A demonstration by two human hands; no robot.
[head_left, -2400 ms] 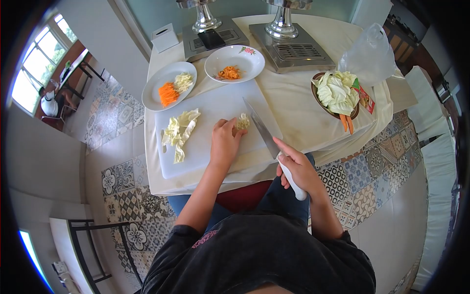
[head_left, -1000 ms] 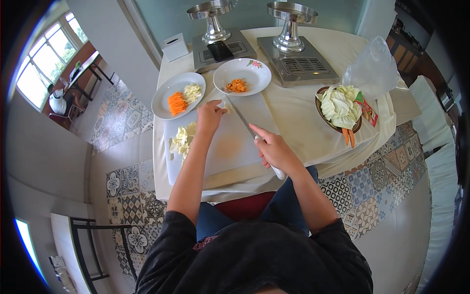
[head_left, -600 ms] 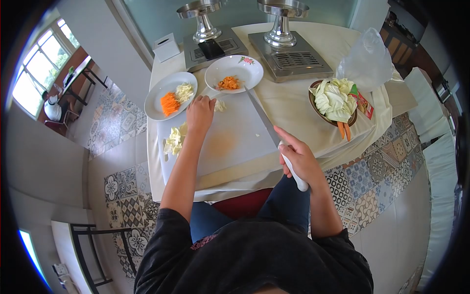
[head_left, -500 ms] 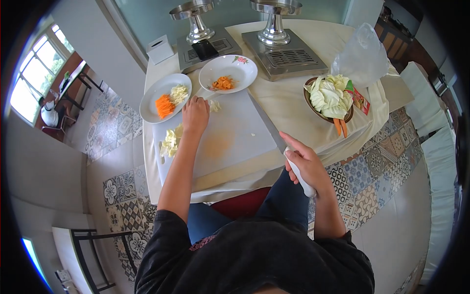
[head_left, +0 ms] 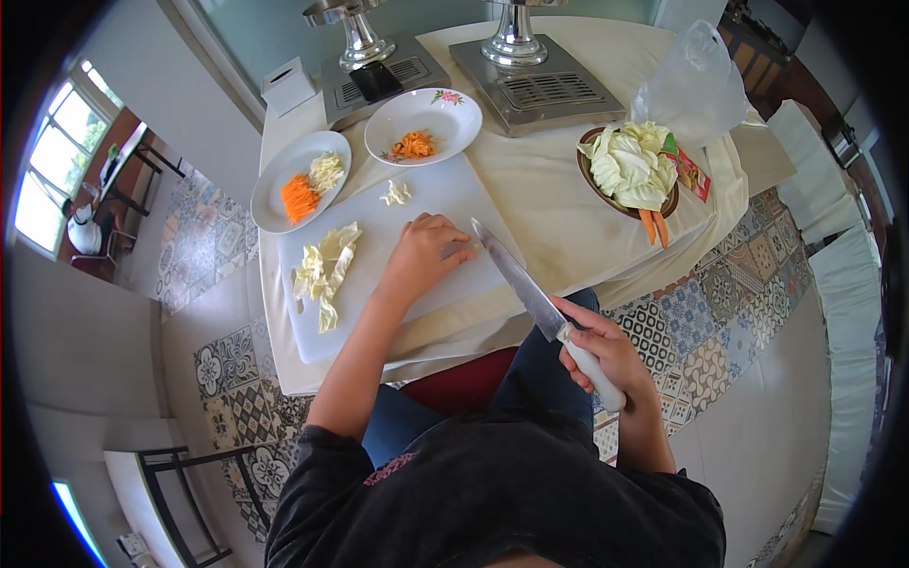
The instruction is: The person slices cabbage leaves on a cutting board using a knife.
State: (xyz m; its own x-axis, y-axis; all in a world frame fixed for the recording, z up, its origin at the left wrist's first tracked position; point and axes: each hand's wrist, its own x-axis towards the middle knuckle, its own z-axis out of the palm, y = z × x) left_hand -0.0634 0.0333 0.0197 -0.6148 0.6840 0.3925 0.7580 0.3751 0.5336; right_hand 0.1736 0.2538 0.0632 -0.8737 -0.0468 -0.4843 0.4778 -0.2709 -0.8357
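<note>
My right hand (head_left: 601, 352) grips the white handle of a knife (head_left: 519, 282), whose blade points up and left over the right edge of the white cutting board (head_left: 379, 322). My left hand (head_left: 426, 254) is on the middle of the board, fingers curled; a small greenish bit shows between thumb and fingers, too small to name. A small pile of cut cabbage (head_left: 397, 193) lies near the board's far edge. Cabbage leaves (head_left: 327, 270) lie at its left. Beyond are a plate (head_left: 270, 210) with shredded carrot and cabbage, and a flowered plate (head_left: 454, 133) with orange shreds.
A bowl with cabbage (head_left: 632, 168) and carrots (head_left: 653, 227) stands at the right beside a red packet (head_left: 693, 177) and a plastic bag (head_left: 691, 90). Two metal stands, a phone (head_left: 376, 81) and a tissue box (head_left: 288, 87) are at the back. A person (head_left: 83, 230) sits far left.
My left hand has moved from beside the small cabbage pile toward me and right, to the board's middle. My right hand and the knife have shifted slightly toward me. The camera view has shifted.
</note>
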